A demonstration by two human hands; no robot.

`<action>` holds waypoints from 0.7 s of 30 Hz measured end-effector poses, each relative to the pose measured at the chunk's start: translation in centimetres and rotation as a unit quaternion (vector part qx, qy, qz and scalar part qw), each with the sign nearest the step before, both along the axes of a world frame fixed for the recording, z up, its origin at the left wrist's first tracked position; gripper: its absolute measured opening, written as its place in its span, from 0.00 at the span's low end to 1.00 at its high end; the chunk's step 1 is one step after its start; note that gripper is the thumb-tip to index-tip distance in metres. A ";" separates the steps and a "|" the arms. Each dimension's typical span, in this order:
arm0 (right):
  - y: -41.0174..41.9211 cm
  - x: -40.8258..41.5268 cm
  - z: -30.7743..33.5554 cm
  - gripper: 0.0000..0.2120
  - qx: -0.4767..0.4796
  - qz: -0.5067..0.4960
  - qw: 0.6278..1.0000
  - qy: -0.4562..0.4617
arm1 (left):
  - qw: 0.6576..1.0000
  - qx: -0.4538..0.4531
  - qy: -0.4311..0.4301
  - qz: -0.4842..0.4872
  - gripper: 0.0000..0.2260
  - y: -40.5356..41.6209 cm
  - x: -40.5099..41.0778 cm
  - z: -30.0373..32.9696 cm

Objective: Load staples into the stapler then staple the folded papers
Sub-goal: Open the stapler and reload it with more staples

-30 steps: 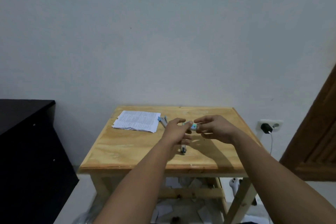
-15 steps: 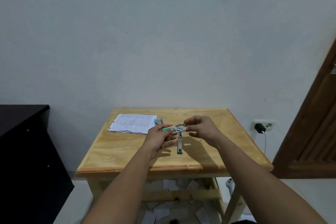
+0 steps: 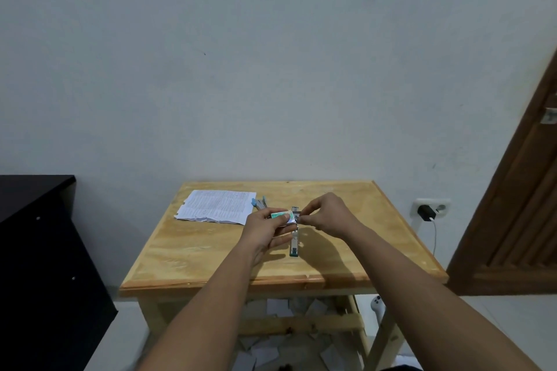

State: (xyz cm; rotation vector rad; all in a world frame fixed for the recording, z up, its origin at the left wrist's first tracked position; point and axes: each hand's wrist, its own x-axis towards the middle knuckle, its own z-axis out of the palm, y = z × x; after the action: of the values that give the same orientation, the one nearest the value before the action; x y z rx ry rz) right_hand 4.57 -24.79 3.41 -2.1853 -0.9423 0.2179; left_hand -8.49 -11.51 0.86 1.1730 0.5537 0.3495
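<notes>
My left hand (image 3: 265,227) holds a small green-and-white staple box (image 3: 280,216) above the middle of the wooden table (image 3: 211,256). My right hand (image 3: 327,214) pinches the box's right end, where its inner tray shows. Under the hands the stapler (image 3: 294,245) lies on the table with its green front end toward me; its far part is hidden by the box. A stack of printed folded papers (image 3: 218,206) lies at the back left, with a blue-handled object (image 3: 259,202) beside its right edge.
A black cabinet (image 3: 36,265) stands left of the table. On the right are a wooden door (image 3: 518,220) and a wall socket with a black charger (image 3: 425,211). Loose paper scraps (image 3: 271,346) lie on the floor under the table.
The view has shifted so the table sits a little further right. Both hands stay together on the staple box, and its inner tray has been drawn out to the right.
</notes>
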 end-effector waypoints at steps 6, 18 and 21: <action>0.1 0.4 0.4 0.06 -0.003 0.014 1.000 0.007 | 1.000 -0.020 0.001 0.013 0.08 -0.4 0.3 -0.2; -7.2 7.0 -3.8 0.09 -0.101 -0.231 0.968 0.012 | 0.999 -0.033 0.009 0.039 0.09 -0.6 0.9 -0.7; -8.3 7.5 -5.4 0.10 -0.146 -0.246 0.958 0.016 | 0.999 -0.026 0.009 0.041 0.09 -0.8 1.4 -0.7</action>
State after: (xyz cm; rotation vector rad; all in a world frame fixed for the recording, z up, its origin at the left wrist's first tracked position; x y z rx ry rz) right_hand 12.09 -33.09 -2.03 -2.6020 -0.3372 0.1577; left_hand -7.10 -12.35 0.13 1.1060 0.6242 0.3920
